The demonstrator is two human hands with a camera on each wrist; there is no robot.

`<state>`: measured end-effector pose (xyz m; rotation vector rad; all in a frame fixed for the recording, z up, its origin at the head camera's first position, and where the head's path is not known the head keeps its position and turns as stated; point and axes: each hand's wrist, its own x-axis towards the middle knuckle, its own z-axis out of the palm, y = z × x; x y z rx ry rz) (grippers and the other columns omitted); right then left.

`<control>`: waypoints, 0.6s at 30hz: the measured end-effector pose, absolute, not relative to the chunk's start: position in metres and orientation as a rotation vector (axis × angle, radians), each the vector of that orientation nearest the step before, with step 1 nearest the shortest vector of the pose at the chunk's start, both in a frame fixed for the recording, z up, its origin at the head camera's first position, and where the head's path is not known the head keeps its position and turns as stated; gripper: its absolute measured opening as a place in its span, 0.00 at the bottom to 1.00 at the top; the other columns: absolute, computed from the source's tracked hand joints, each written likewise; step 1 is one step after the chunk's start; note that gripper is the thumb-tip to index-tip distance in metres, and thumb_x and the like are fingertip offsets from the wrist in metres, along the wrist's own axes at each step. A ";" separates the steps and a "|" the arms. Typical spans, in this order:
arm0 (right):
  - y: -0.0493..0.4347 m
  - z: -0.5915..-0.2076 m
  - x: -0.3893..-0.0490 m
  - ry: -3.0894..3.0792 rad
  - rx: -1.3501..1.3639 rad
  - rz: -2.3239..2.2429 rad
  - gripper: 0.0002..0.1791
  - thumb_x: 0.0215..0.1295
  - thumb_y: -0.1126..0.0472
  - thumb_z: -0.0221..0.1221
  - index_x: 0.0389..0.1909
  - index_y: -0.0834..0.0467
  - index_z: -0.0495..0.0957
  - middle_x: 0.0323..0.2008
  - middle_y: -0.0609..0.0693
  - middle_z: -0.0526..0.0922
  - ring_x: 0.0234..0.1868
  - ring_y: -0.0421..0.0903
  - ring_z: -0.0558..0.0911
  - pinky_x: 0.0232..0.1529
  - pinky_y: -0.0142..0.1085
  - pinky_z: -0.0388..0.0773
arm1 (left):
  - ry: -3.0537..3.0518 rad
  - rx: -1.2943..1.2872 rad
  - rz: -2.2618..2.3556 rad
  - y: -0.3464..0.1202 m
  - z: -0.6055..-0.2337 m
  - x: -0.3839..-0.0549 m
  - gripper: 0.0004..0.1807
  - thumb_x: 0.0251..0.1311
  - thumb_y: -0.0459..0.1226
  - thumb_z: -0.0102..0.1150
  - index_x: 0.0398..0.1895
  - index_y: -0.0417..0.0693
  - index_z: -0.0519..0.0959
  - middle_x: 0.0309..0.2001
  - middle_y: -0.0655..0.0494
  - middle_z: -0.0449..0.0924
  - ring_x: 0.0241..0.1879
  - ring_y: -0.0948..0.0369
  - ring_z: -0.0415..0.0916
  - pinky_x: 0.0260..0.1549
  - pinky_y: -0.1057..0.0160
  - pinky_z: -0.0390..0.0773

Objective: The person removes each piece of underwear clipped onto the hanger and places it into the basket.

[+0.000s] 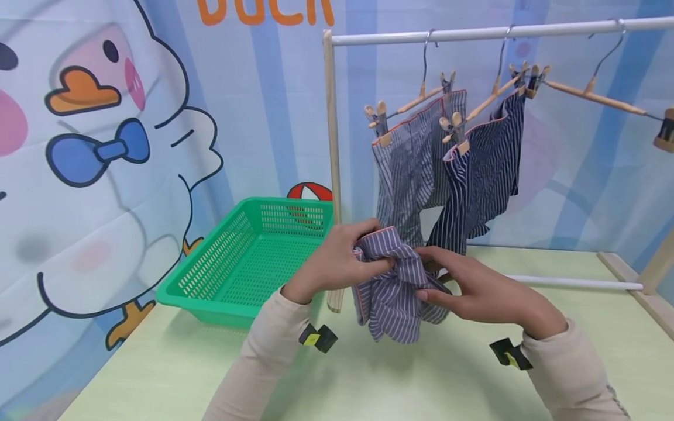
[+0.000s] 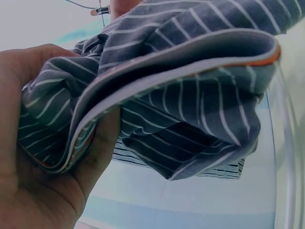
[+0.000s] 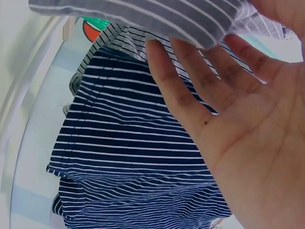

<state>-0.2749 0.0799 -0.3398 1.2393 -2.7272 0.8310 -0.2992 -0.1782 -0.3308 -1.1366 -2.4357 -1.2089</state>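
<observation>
Bunched grey-and-white striped shorts (image 1: 397,280) with orange piping hang above the table between both hands. My left hand (image 1: 342,254) grips them by the piped edge, its thumb across the front. In the left wrist view that piped band (image 2: 209,67) forms a flattened opening beside the left hand (image 2: 52,157). My right hand (image 1: 468,286) is at the other side of the cloth, thumb and fingers spread apart and touching it. The right wrist view shows the right hand's fingers (image 3: 190,81) fairly straight, their tips partly behind a fold.
A white-railed rack (image 1: 474,35) stands behind the hands. Clipped on hangers are grey striped shorts (image 1: 405,158) and navy striped shorts (image 1: 489,164). Another clip hanger (image 1: 590,93) holds no garment. At left, a green basket (image 1: 210,304) sits on the pale table (image 1: 337,380).
</observation>
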 end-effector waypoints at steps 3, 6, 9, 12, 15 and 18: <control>0.080 -0.340 -0.275 -2.736 1.231 0.825 0.31 0.71 0.51 0.59 0.70 0.57 0.63 0.58 0.48 0.79 0.54 0.42 0.81 0.54 0.42 0.80 | -2.429 -1.149 -1.218 -0.181 -0.329 -0.299 0.11 0.57 0.37 0.65 0.42 0.47 0.77 0.30 0.54 0.78 0.25 0.63 0.71 0.22 0.69 0.71; 0.081 -0.339 -0.274 -2.763 1.211 0.817 0.31 0.72 0.50 0.57 0.70 0.58 0.63 0.60 0.51 0.78 0.55 0.44 0.81 0.55 0.44 0.79 | -2.426 -1.146 -1.210 -0.184 -0.327 -0.299 0.12 0.57 0.37 0.66 0.43 0.47 0.78 0.31 0.53 0.79 0.25 0.63 0.72 0.23 0.68 0.73; 0.081 -0.339 -0.275 -2.779 1.201 0.804 0.30 0.73 0.50 0.56 0.70 0.59 0.63 0.60 0.52 0.78 0.56 0.46 0.82 0.57 0.46 0.79 | -2.423 -1.124 -1.186 -0.189 -0.326 -0.300 0.13 0.56 0.37 0.66 0.44 0.48 0.78 0.30 0.53 0.79 0.25 0.62 0.72 0.22 0.68 0.73; 0.081 -0.339 -0.276 -2.770 1.204 0.779 0.28 0.73 0.51 0.56 0.68 0.58 0.65 0.58 0.52 0.81 0.55 0.46 0.83 0.56 0.46 0.80 | -2.422 -1.100 -1.167 -0.193 -0.324 -0.301 0.13 0.55 0.38 0.67 0.42 0.48 0.78 0.28 0.54 0.78 0.24 0.62 0.71 0.21 0.68 0.72; 0.082 -0.339 -0.277 -2.757 1.216 0.754 0.25 0.74 0.52 0.55 0.67 0.56 0.67 0.53 0.49 0.84 0.53 0.44 0.84 0.52 0.43 0.81 | -2.433 -1.094 -1.154 -0.195 -0.323 -0.301 0.11 0.55 0.38 0.67 0.40 0.48 0.77 0.26 0.54 0.76 0.23 0.62 0.70 0.21 0.67 0.71; 0.084 -0.339 -0.278 -2.753 1.242 0.752 0.21 0.75 0.53 0.54 0.64 0.55 0.69 0.47 0.46 0.86 0.48 0.40 0.85 0.47 0.38 0.82 | -2.445 -1.096 -1.150 -0.196 -0.321 -0.301 0.11 0.55 0.38 0.67 0.40 0.48 0.76 0.26 0.55 0.75 0.24 0.61 0.70 0.21 0.67 0.71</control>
